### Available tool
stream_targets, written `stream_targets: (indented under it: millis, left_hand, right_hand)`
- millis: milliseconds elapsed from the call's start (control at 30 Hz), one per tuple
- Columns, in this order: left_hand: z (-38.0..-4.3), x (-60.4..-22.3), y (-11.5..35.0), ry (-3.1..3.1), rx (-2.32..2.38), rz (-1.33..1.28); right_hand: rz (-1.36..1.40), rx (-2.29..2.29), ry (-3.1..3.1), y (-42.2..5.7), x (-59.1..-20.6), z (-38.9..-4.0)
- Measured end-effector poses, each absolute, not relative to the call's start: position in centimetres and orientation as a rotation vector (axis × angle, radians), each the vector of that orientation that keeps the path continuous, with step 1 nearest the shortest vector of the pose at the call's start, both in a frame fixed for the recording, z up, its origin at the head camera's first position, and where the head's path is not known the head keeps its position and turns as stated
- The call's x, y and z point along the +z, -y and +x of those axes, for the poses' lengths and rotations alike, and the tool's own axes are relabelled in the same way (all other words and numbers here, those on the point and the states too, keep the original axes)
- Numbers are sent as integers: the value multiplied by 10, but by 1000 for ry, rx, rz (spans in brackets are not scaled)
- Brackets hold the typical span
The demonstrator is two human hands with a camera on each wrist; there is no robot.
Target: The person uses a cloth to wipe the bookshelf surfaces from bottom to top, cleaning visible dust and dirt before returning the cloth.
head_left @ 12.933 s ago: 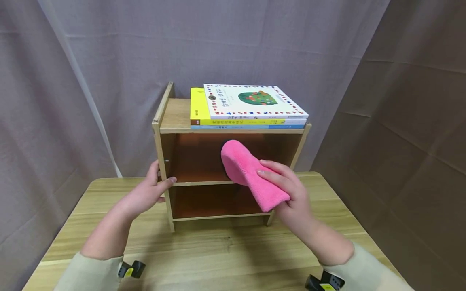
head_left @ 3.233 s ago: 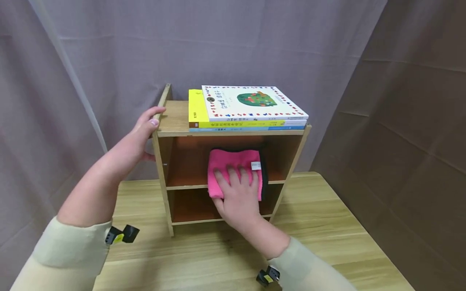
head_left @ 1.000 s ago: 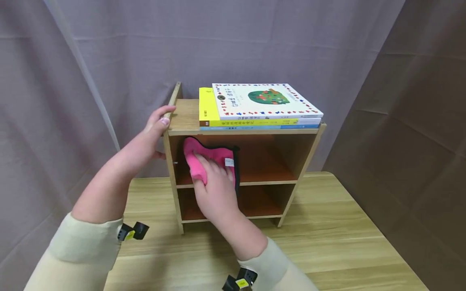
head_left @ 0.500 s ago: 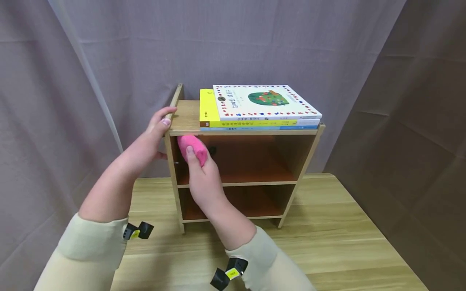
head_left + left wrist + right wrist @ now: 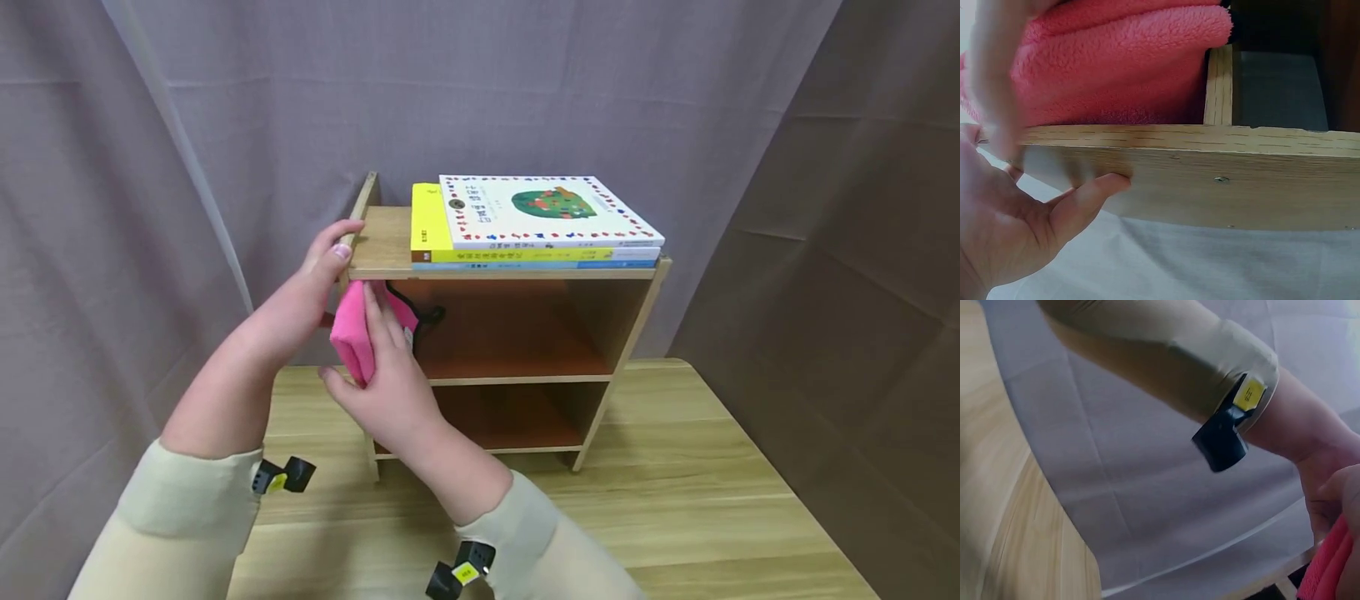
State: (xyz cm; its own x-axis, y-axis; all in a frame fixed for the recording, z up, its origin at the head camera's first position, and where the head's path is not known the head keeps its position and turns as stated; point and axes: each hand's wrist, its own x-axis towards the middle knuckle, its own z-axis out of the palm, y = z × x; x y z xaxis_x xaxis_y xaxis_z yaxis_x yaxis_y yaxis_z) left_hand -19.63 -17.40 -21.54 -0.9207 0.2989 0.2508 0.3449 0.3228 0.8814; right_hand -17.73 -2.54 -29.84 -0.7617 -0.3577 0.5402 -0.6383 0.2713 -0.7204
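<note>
In the head view, a small wooden bookshelf (image 5: 510, 381) stands on the table. My left hand (image 5: 303, 287) grips the upper front corner of its left side panel (image 5: 1260, 181). My right hand (image 5: 390, 383) holds a pink plush cloth (image 5: 351, 333) with dark edging at that panel's front edge, just under the top board. Its fingers lie extended along the cloth on the inner side, with the thumb lower and to the left. In the left wrist view the cloth bunches against the panel, and a blurred part of the right hand crosses it. The right wrist view shows only the cloth's edge.
Several books lie stacked on the top board, a white book (image 5: 555, 208) uppermost above a yellow book (image 5: 426, 221). The wood-grain table (image 5: 675, 500) extends around the bookshelf. Grey curtains (image 5: 525, 92) hang behind and at both sides.
Earlier, the right hand moved the cloth from the middle of the upper compartment to the left; now it is at the left panel's edge. The left hand rose from mid-panel to the top corner.
</note>
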Motion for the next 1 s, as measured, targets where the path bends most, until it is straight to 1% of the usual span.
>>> stream_targets:
  millis: [200,300,600,800,1000]
  left_hand:
    - [-195,-215,175,2515,-1694,-614]
    - [-195,-216,175,2513,-1701,-614]
    - [-197,-216,174,2509,-1708,-614]
    - [-196,-217,176,2528,-1678,-615]
    - [-197,-217,175,2516,-1702,-612]
  right_hand:
    - [928,992,2425,21,-304,-181]
    - [938,818,2438,18,-308,-181]
    - [966,662,2371,10,-311,-185]
    - [1024,460,2365,-4,-305,-187]
    - [1091,221,2324,-22,-308,-191]
